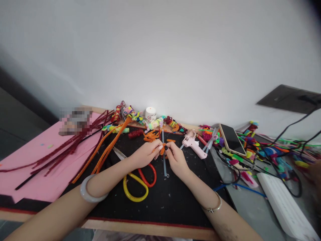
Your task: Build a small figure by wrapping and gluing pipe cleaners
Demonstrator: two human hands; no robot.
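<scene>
Over the black mat (160, 207), my left hand (147, 153) and my right hand (177, 160) meet fingertip to fingertip. Both pinch a small piece of orange pipe cleaner (163, 149), partly covered by the fingers. Beneath it lies a translucent glue stick (165, 167). Short orange pipe cleaner pieces (151, 135) are heaped just behind my left hand. Scissors (135, 187) with one yellow and one red handle loop rest under my left forearm. To the right of my right hand is a pale pink glue gun (195, 145).
Dark red pipe cleaners (72, 140) and long orange ones (110, 149) lie at left, partly over pink sheeting (30, 167). Small colourful figures and a white paper cup (150, 114) line the wall. At right are a phone (232, 139), tangled cables and a white power strip (286, 204).
</scene>
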